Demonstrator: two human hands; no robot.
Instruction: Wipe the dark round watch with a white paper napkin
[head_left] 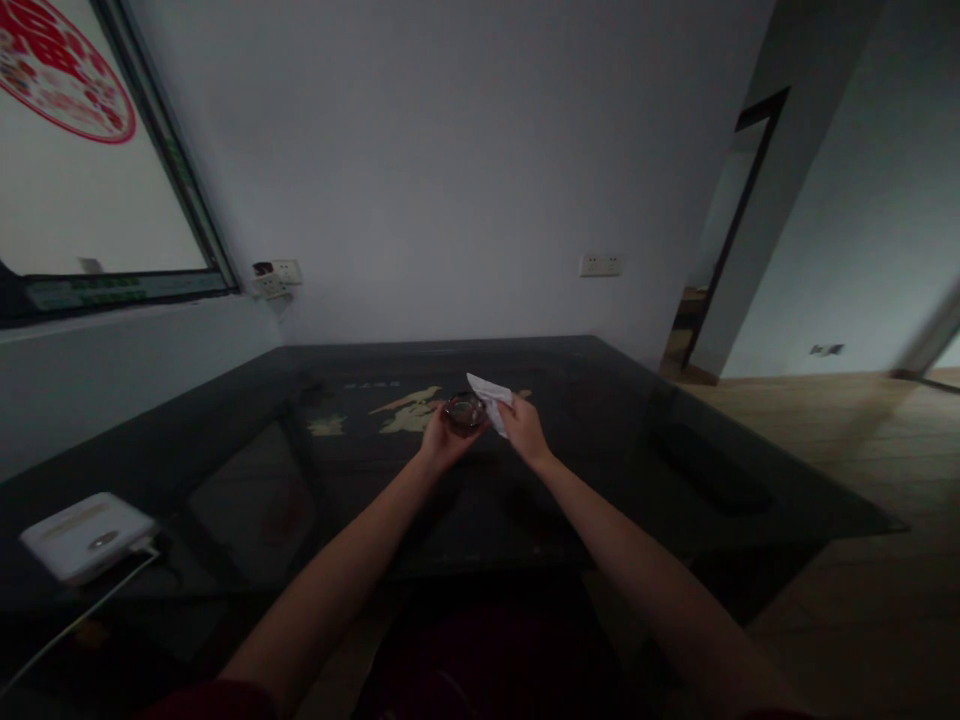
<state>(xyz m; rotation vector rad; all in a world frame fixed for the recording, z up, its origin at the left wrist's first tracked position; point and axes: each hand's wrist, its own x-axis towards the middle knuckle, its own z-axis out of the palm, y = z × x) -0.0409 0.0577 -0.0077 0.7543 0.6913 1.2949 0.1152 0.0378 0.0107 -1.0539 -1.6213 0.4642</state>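
Glass [464, 411]: small, held above dark table [705, 470], mid-frame, cupped in left hand [439, 443], fingers curled tight round its base. Tissue [491, 398]: pinched in right hand [526, 432], fingers together, touching rim. Glass likely rigid, smooth, slippery, breakable; best gripped round wall. Tissue light, limp. Far left: white box [86, 535], cabled.

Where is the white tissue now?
Head view, centre: the white tissue is in the right hand, beside the small glass dish held by the left hand, above the dark table.
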